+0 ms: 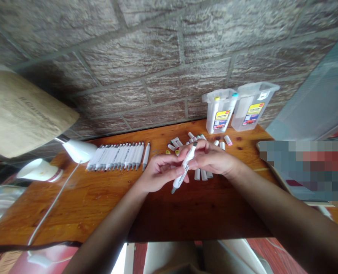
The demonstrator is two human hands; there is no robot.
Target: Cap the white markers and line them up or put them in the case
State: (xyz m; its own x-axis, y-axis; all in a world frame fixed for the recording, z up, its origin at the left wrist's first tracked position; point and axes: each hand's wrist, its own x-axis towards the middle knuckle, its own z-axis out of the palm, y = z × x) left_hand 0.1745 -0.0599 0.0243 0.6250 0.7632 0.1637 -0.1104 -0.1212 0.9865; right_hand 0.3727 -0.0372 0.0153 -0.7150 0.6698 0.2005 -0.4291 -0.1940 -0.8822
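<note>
Above the middle of the table, both my hands are closed on one white marker (182, 175). It tilts, its grey end toward me and its dark end up and away. My left hand (159, 173) grips the barrel between thumb and fingers. With its thumb and fingers, my right hand (210, 158) pinches the marker's upper part. Behind and below the hands lie loose white caps (175, 143) with coloured ends, partly hidden by my fingers. Several more markers (203, 175) show under my right hand. To the left, many markers (116, 156) lie side by side in a row.
Two clear plastic containers (241, 120) with marker labels stand against the stone wall (157, 57); the left one holds a few markers. A lamp (79, 150) with a cable and a tipped paper cup (40, 170) are at the left. A blurred-out flat object (303, 171) lies right.
</note>
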